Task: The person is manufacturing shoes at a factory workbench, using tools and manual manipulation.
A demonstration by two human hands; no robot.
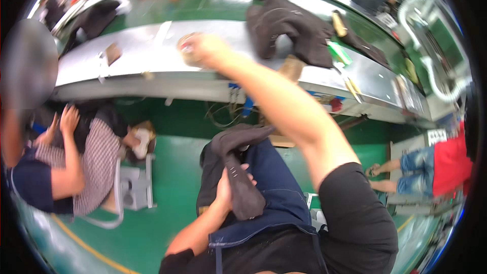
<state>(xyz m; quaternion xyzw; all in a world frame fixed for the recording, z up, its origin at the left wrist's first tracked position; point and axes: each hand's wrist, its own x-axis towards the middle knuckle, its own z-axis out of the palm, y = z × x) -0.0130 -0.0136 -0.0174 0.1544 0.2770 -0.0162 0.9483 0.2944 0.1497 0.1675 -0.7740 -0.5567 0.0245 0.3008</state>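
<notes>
A dark grey garment (pixel 242 185) with small white marks lies across my lap, over my blue apron (pixel 279 177). My left hand (pixel 225 187) grips its hanging, sleeve-like part, fingers wrapped round the edge. Stretched forward, my right arm reaches the metal bench (pixel 147 45). At its near side my right hand (pixel 210 50) is closed on a small round tan thing (pixel 189 49) with a bit of red and white. Motion smears it, so its kind cannot be made out.
Another dark garment (pixel 289 25) lies on the bench, right of my right hand. Near it are a green-and-white packet (pixel 340 53) and a yellow-handled tool (pixel 351 87). A small brown block (pixel 112 53) sits left. A co-worker (pixel 76 167) sits at left; another person (pixel 426 170) is at right.
</notes>
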